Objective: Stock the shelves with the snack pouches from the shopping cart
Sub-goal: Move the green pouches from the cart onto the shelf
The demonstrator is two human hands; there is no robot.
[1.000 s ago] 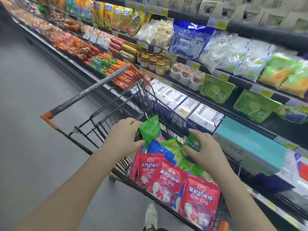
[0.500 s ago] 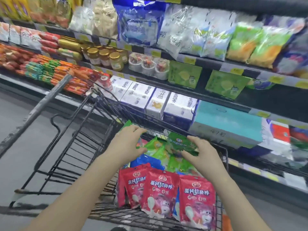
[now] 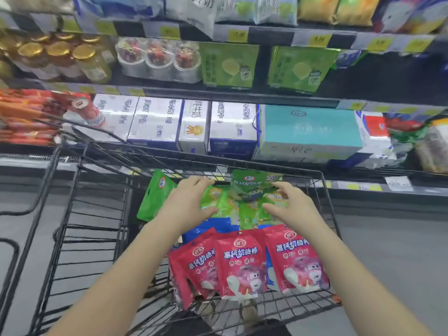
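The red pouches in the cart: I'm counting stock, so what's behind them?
Behind the red pouches a blue pouch shows partly, then green pouches under both hands. How many lie beneath, hidden by the red ones, can't be seen.

Shop aisle: price-tagged shelves (image 3: 242, 35) (stocked), wire shopping cart (image 3: 324, 190).

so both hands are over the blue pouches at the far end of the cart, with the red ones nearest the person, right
Not quite. In the head view both the left hand and right hand are over the green pouches, not blue. The red pouches are nearest the person.
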